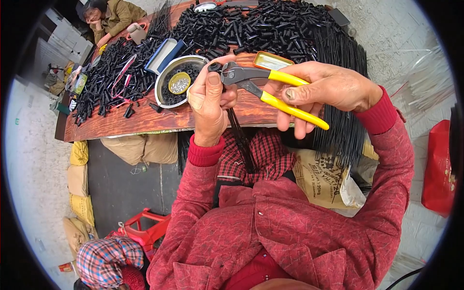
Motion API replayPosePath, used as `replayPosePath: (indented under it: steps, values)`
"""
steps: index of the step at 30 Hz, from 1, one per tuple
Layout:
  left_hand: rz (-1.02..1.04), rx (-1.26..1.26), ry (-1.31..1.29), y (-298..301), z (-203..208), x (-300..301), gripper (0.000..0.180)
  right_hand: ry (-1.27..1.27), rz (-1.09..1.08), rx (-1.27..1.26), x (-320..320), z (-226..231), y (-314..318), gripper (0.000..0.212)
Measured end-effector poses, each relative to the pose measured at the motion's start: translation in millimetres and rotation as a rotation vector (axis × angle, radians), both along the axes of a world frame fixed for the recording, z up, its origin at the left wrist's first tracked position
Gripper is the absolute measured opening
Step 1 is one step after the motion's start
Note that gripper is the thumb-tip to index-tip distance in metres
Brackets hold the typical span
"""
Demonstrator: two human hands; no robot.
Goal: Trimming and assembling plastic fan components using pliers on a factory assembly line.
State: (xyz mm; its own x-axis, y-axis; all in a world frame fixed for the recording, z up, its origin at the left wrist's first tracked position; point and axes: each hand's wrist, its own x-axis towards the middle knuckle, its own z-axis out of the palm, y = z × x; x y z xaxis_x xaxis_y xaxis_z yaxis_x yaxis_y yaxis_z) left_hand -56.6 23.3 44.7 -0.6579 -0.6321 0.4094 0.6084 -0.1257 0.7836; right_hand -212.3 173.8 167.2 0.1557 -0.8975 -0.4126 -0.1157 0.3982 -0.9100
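Note:
My left hand [208, 104] is closed, pinching a small black round plastic part [214, 67] between thumb and fingers. Thin black strands [239, 137] hang below that hand toward my lap; how they join the part is hidden. In my right hand [333, 87] is a pair of pliers [296, 112] with yellow handles, thumb on one side and fingers on the other. Its dark jaws point left and meet the black part at my left fingertips. A fine wire or thread seems to show at the jaws, too small to make out.
Heaps of black plastic pieces [241, 29] cover the reddish wooden table [140, 123]. A metal bowl [160, 92] holds a yellow dish [179, 83] of small silvery bits. Nearby are a tin [273, 61] and a blue box [164, 55]. Another person [118, 17] leans at the far left.

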Motion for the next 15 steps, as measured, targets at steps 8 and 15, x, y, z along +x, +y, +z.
replayPosePath:
  steps: [8,15]
  values:
    - [-0.049,0.03,0.067,-4.9,-3.6,3.3,0.05,0.003,0.027,-0.096,0.4,-21.9,-5.7,0.043]
    - [-0.019,0.06,0.073,-7.9,-7.1,9.7,0.049,-0.048,0.004,-0.176,-1.5,-42.9,-8.8,0.049]
